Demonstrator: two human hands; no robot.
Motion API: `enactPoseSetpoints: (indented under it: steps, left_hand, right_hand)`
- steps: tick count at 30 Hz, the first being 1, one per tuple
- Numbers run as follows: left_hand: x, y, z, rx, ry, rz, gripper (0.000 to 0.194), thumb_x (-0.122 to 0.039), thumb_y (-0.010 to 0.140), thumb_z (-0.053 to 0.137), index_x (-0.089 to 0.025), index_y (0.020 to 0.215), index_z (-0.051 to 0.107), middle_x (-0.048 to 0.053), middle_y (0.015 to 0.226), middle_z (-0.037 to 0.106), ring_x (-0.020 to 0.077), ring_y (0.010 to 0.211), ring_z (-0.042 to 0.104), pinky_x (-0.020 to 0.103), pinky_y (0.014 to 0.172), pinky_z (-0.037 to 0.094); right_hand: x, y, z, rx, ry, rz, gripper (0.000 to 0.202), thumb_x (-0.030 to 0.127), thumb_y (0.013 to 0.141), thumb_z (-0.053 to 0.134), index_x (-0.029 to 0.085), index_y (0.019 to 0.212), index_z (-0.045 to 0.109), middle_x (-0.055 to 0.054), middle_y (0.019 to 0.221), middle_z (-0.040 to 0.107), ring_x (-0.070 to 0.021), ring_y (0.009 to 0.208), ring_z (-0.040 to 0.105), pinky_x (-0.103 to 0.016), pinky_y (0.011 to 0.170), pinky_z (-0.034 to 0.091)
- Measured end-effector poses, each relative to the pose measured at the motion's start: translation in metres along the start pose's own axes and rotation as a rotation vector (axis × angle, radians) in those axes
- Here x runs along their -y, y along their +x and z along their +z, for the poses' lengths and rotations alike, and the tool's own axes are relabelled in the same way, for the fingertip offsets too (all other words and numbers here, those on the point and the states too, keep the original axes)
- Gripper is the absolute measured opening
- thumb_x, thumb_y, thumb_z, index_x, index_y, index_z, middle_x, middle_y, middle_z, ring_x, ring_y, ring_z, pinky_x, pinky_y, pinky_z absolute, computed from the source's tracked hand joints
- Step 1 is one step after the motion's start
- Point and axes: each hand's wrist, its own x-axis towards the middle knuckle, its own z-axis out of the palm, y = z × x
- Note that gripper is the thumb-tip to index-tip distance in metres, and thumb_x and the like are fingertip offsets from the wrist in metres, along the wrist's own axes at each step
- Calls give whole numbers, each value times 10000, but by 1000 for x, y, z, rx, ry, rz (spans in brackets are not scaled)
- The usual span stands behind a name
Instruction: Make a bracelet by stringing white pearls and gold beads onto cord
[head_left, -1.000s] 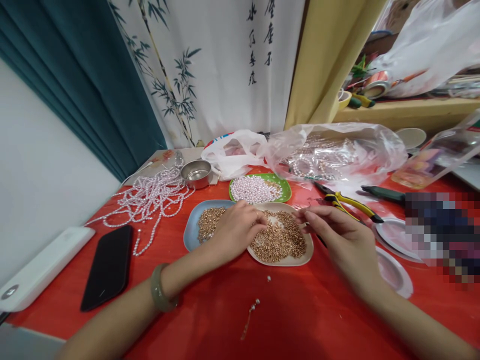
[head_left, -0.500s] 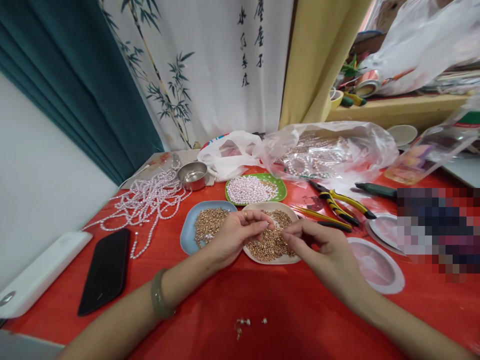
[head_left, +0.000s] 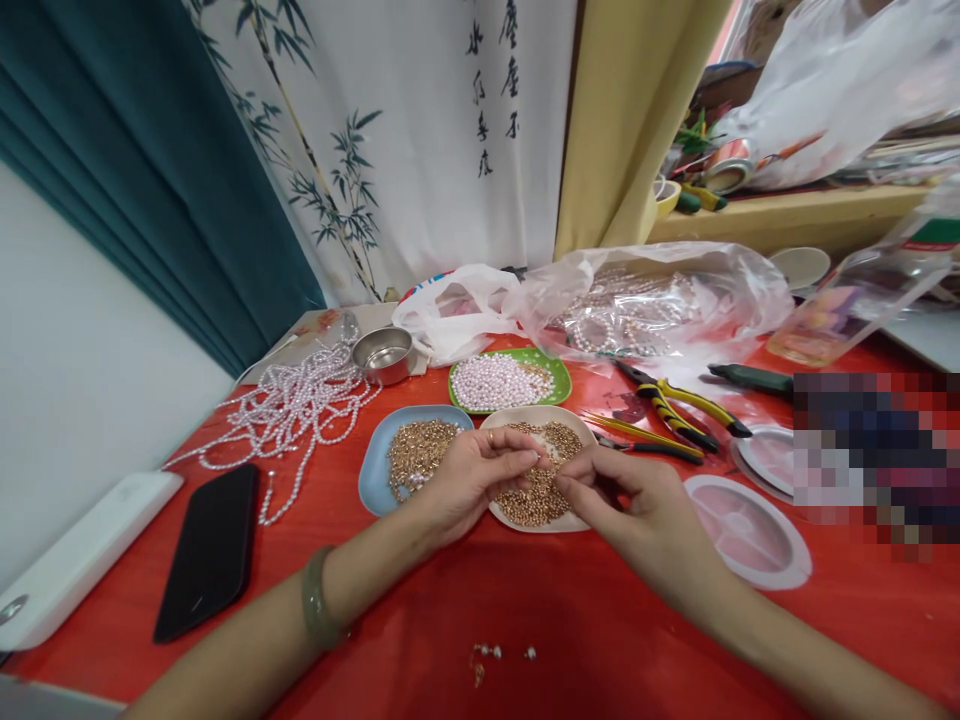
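Note:
My left hand [head_left: 480, 475] is closed in a pinch above the plates, a bangle on its wrist. Whatever sits between its fingertips is too small to name. Facing it, my right hand [head_left: 630, 505] also pinches, thumb against forefinger, and its contents cannot be made out. Under the fingertips lies a cream plate [head_left: 587, 432] of small gold beads [head_left: 536, 500]. To its left, a blue plate [head_left: 375, 460] holds gold pieces [head_left: 420, 450]. Behind them a green plate [head_left: 559, 372] carries white pearl beads [head_left: 495, 382]. Nearer me, a short beaded piece [head_left: 484, 655] and a single pearl bead [head_left: 530, 653] lie on the red table.
Left are pearl strands [head_left: 307, 400], a metal bowl [head_left: 384, 355], a black phone [head_left: 210, 550] and a white device [head_left: 90, 560]. Right are pliers [head_left: 667, 405], tweezers [head_left: 637, 433] and a round white dish [head_left: 750, 530]. Plastic bags [head_left: 660, 300] stand behind.
My right hand has shifted slightly left, bringing its fingertips closer to my left hand's. Both hands keep their pinch. The view has tilted a little.

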Motion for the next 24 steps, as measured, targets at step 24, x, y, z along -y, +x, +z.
enactPoseSetpoints:
  steps: [24]
  left_hand:
    - [0, -1, 5, -32, -5, 32, 144, -156, 568, 744, -97, 669, 659, 13, 650, 633, 44, 542, 539, 148, 530, 421]
  right_hand:
    - [-6, -2, 3, -70, -42, -17, 144, 182, 730, 489, 178, 590, 525, 40, 499, 451, -93, 467, 379, -221, 439, 308]
